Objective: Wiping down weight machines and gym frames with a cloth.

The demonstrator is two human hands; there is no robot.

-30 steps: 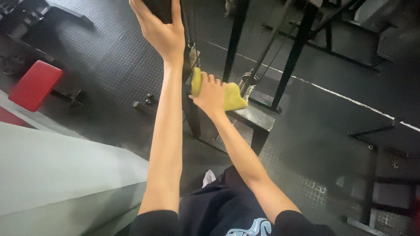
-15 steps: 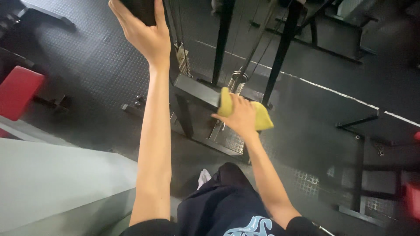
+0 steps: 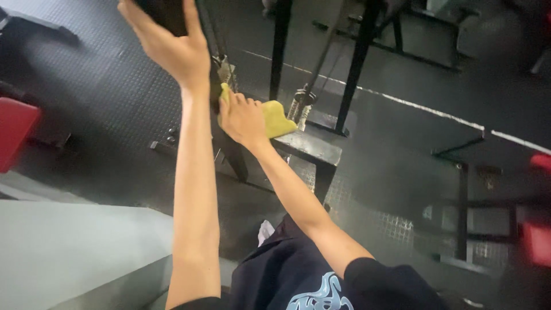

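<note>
My right hand presses a folded yellow cloth flat against the dark metal frame of the gym machine, fingers spread over it, so I judge I am mid-wipe. My left hand, up at eleven o'clock, is curled around a black pad at the picture's top edge. Next I would likely drag the cloth toward three o'clock along the frame, keeping the pressure even near the steel cable.
</note>
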